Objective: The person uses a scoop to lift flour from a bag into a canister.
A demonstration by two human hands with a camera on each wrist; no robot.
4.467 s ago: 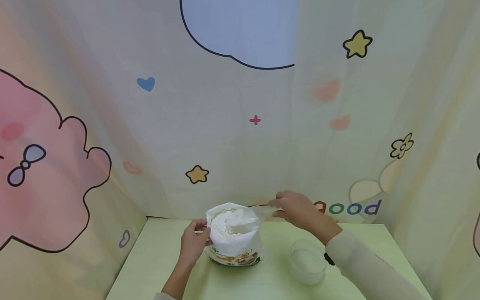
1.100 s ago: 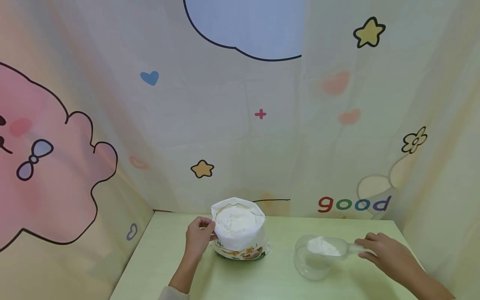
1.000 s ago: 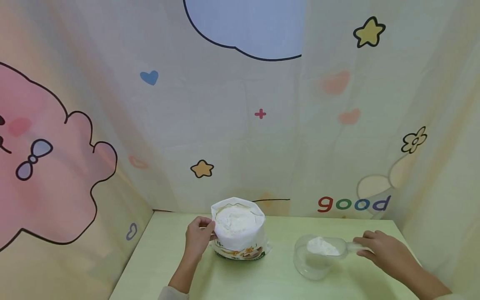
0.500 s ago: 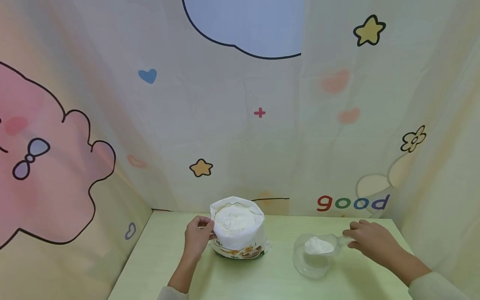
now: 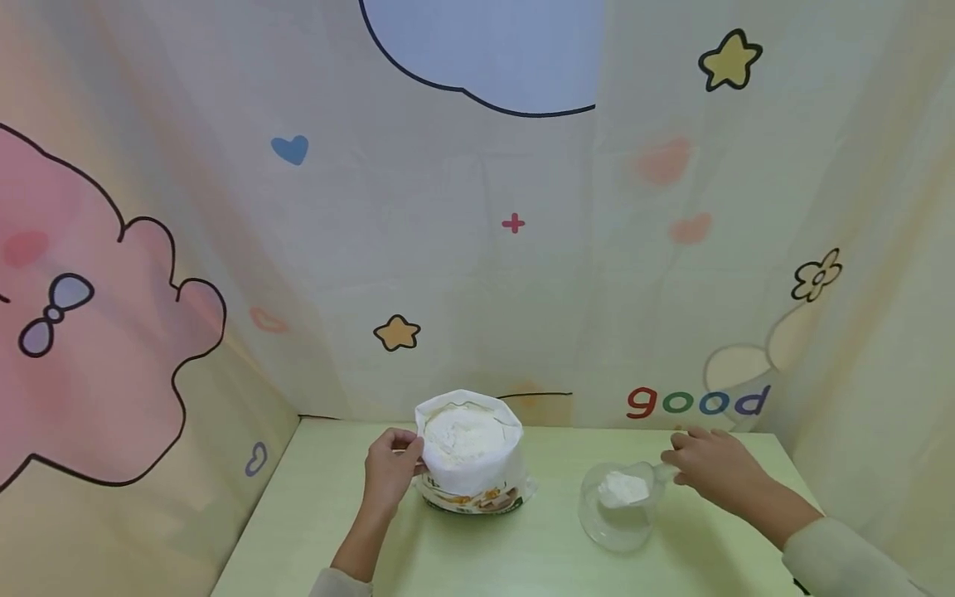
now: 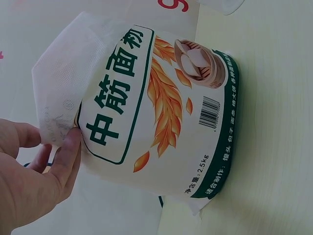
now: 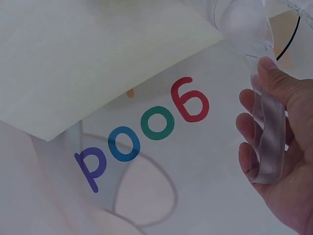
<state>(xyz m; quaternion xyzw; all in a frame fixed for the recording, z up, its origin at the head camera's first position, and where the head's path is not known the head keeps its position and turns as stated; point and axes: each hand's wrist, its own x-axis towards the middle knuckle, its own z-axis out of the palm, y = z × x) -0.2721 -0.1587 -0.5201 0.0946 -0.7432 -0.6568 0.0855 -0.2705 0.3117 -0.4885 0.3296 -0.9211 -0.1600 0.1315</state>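
Note:
An opened flour bag (image 5: 466, 485) stands at the back of the table, white flour visible in its mouth. My left hand (image 5: 388, 473) pinches the left side of its folded rim; the left wrist view shows fingers and thumb on the paper (image 6: 68, 73). With my right hand (image 5: 719, 468) I grip the handle of a clear scoop (image 7: 271, 137). A heap of flour (image 5: 623, 489) lies in the scoop, which is over a clear round bowl (image 5: 615, 537) to the right of the bag. Whether scoop and bowl touch cannot be told.
The pale green table (image 5: 418, 568) ends at a printed curtain (image 5: 448, 249) right behind the bag. More curtain hangs close on the left and right sides. A dark line (image 5: 537, 395) runs along the back curtain.
Earlier my right hand was by the bag's right edge; then it brought the flour-filled scoop over the bowl. In the last second that hand has shifted left and slightly up. My left hand stays put.

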